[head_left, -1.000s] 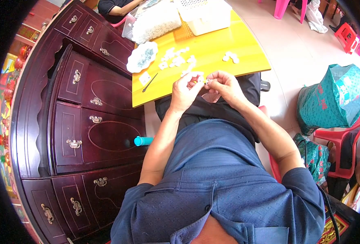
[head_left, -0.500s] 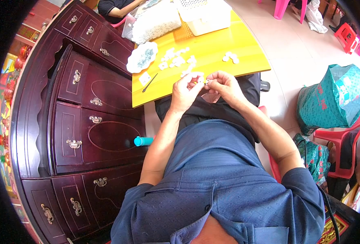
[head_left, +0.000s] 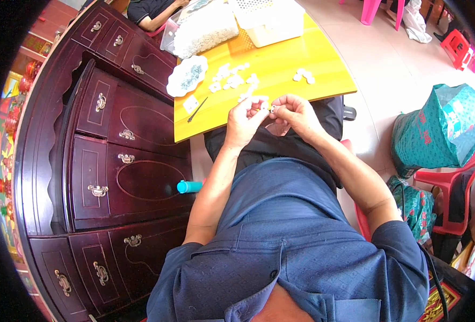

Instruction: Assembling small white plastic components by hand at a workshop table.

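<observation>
At the near edge of the yellow table (head_left: 280,67), my left hand (head_left: 243,121) pinches a small white piece (head_left: 264,106) between thumb and fingertips. My right hand (head_left: 297,115) pinches at another tiny white part (head_left: 273,108) right beside it. Both sets of fingertips nearly meet; the exact kind of the pieces is too small to make out. Just beyond my hands lies a loose cluster of small white pieces (head_left: 232,80). A smaller group of white pieces (head_left: 304,76) lies further right. Left of my hands is a thin dark tool (head_left: 197,109), beside a small white card-like piece (head_left: 190,104).
A scalloped white dish (head_left: 179,88) holds small greyish bits. Behind it stand a clear bag of white pieces (head_left: 205,37) and a white plastic bin (head_left: 277,32). A dark wooden cabinet (head_left: 114,115) borders the left; a teal bag (head_left: 430,134) stands right. Another person's arm (head_left: 159,19) shows at the far left.
My hands hold almost the same pose, with only a slight shift at the fingertips. The other person's arm at the far end has moved a little.
</observation>
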A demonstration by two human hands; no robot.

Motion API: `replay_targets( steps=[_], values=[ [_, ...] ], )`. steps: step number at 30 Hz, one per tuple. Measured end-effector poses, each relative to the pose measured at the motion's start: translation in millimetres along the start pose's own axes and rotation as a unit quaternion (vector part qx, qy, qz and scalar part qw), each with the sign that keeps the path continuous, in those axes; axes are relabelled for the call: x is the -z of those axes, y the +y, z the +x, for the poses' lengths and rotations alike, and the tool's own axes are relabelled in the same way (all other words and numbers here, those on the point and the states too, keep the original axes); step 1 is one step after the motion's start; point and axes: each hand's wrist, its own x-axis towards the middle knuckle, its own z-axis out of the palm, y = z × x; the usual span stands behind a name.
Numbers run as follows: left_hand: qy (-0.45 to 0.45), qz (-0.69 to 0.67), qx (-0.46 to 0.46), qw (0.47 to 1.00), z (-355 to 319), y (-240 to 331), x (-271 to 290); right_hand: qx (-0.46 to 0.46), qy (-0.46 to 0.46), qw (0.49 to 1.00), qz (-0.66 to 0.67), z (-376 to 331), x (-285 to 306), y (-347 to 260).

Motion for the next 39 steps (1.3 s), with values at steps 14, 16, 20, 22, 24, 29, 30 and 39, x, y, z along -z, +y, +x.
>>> replay_targets(
  steps=[14, 16, 20, 22, 24, 29, 30, 39],
  values=[
    [0.024, -0.237, 0.120, 0.964, 4.2, -1.4, 7.0, 0.028, 0.015, 0.999, 0.031, 1.6, -3.5, -11.6],
    [0.013, -0.241, 0.133, 0.961, 2.5, -2.4, 9.0, 0.019, 0.031, 0.998, 0.044, -1.6, -6.1, -15.1],
    [0.018, -0.248, 0.160, 0.955, -0.4, -1.5, 6.1, 0.038, 0.041, 0.997, 0.048, -1.4, -3.4, -10.2],
    [0.016, -0.253, 0.162, 0.954, -1.5, -2.5, 6.5, 0.032, 0.041, 0.998, 0.034, -2.7, -3.0, -9.5],
    [0.021, -0.257, 0.159, 0.953, -2.8, -2.9, 5.9, 0.040, 0.030, 0.998, 0.049, -3.7, -3.2, -8.5],
    [0.015, -0.285, 0.142, 0.948, -4.3, -3.6, 6.6, 0.017, 0.040, 0.998, 0.043, -4.2, -1.0, -9.0],
    [0.014, -0.291, 0.139, 0.947, -4.1, -4.0, 6.4, 0.021, 0.035, 0.998, 0.040, -3.2, -0.3, -8.6],
    [0.011, -0.237, 0.108, 0.965, -3.8, -9.3, 6.6, 0.017, 0.045, 0.997, 0.056, 1.1, -0.8, -8.2]
  ],
)
